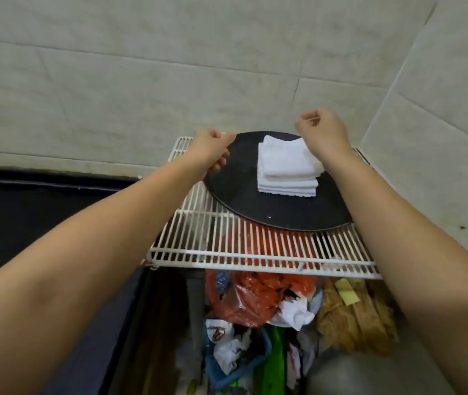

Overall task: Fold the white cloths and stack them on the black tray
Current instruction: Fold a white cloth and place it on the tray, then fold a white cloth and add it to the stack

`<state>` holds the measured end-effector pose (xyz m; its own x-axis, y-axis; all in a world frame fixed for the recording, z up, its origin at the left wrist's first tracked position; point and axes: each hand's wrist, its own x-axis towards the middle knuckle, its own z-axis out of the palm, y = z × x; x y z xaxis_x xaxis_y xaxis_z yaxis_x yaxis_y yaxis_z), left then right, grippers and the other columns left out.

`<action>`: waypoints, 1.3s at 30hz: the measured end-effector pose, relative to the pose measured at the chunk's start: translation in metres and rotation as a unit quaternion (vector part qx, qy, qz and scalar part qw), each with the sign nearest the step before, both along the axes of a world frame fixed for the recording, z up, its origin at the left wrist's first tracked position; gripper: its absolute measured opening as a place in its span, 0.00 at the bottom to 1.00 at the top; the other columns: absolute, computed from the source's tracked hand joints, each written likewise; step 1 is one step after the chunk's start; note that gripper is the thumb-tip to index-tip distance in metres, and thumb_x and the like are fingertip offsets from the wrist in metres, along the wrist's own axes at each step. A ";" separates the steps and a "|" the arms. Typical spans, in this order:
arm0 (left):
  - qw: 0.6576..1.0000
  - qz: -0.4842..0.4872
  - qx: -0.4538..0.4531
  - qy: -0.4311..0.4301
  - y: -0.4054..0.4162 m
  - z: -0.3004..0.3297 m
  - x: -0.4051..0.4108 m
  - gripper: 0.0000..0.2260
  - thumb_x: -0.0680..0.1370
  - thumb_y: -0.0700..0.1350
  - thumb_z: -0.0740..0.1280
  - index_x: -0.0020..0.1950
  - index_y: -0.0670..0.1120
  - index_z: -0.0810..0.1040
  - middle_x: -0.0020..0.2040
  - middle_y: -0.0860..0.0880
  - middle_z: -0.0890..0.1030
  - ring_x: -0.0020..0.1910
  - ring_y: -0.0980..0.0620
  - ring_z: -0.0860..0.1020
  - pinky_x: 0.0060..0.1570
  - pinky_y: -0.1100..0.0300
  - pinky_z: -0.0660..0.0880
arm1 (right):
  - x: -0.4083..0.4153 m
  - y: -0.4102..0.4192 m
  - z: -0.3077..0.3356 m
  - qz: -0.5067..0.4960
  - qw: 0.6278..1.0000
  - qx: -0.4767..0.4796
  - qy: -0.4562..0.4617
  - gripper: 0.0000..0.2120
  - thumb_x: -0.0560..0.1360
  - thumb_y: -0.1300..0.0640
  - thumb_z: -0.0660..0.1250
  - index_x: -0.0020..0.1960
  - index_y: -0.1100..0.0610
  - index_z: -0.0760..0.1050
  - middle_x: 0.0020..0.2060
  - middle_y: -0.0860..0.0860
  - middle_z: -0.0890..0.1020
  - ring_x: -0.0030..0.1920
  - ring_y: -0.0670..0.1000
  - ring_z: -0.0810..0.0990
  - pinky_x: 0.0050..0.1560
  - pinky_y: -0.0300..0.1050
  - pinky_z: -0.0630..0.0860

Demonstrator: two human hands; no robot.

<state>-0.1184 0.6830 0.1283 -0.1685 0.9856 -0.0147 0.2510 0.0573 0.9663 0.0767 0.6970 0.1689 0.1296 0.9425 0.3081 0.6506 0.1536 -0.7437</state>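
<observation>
At the far left a dark surface (27, 212) ran along the foot of the tiled wall (170, 67), too dim to make out. The left hand (210, 149) reached over the left edge of the black tray (238, 192), its fingers curled under, apparently at the tray's rim; whether it actually gripped the rim could not be told, since the back of the hand hid the fingertips. The tray sat on a white wire rack (255, 252), and a stack of folded white cloths (287, 169) lay on its far half, right of centre. The right hand (321, 129) hovered above the tray's far right edge, fingers curled into a loose fist with nothing visible in it; its forearm covered the tray's right rim and the rack's right corner. Below the rack, partly screened by the wires, lay a red plastic bag (252, 297), crumpled paper (295, 312), a blue basket (244, 363) and brown wrapping (352, 315), jumbled and hard to separate.
</observation>
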 end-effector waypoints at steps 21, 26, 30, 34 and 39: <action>0.852 0.329 -0.251 0.321 -0.506 -0.147 -0.453 0.12 0.80 0.53 0.60 0.52 0.44 0.74 0.51 0.43 0.80 0.50 0.44 0.77 0.45 0.55 0.72 | -0.545 -0.374 -0.200 0.529 0.759 0.077 -0.373 0.19 0.81 0.45 0.54 0.65 0.55 0.69 0.60 0.55 0.73 0.60 0.58 0.72 0.56 0.52 0.68; 0.828 0.374 -0.312 0.280 -0.572 -0.196 -0.497 0.13 0.79 0.52 0.60 0.53 0.43 0.75 0.52 0.41 0.81 0.52 0.42 0.77 0.47 0.56 0.71 | -0.607 -0.436 -0.245 0.607 0.676 0.061 -0.414 0.19 0.81 0.47 0.54 0.65 0.57 0.68 0.61 0.57 0.73 0.62 0.59 0.71 0.58 0.53 0.66; 0.811 0.357 -0.362 0.291 -0.592 -0.231 -0.537 0.14 0.80 0.54 0.59 0.55 0.45 0.74 0.53 0.42 0.81 0.52 0.43 0.78 0.50 0.53 0.74 | -0.663 -0.454 -0.271 0.654 0.617 -0.005 -0.438 0.20 0.82 0.47 0.52 0.67 0.58 0.67 0.63 0.58 0.72 0.63 0.60 0.71 0.60 0.54 0.68; 0.791 0.343 -0.379 0.336 -0.587 -0.241 -0.603 0.14 0.80 0.54 0.57 0.56 0.46 0.75 0.56 0.45 0.79 0.56 0.44 0.76 0.53 0.53 0.71 | -0.744 -0.448 -0.280 0.674 0.602 -0.028 -0.426 0.20 0.82 0.47 0.51 0.67 0.58 0.66 0.63 0.58 0.72 0.62 0.60 0.72 0.56 0.52 0.71; 0.774 0.354 -0.394 0.347 -0.572 -0.222 -0.710 0.14 0.80 0.53 0.56 0.56 0.46 0.75 0.57 0.46 0.78 0.58 0.45 0.75 0.54 0.53 0.70 | -0.862 -0.426 -0.266 0.678 0.593 -0.019 -0.434 0.21 0.82 0.47 0.50 0.64 0.59 0.70 0.62 0.58 0.73 0.61 0.60 0.73 0.56 0.50 0.71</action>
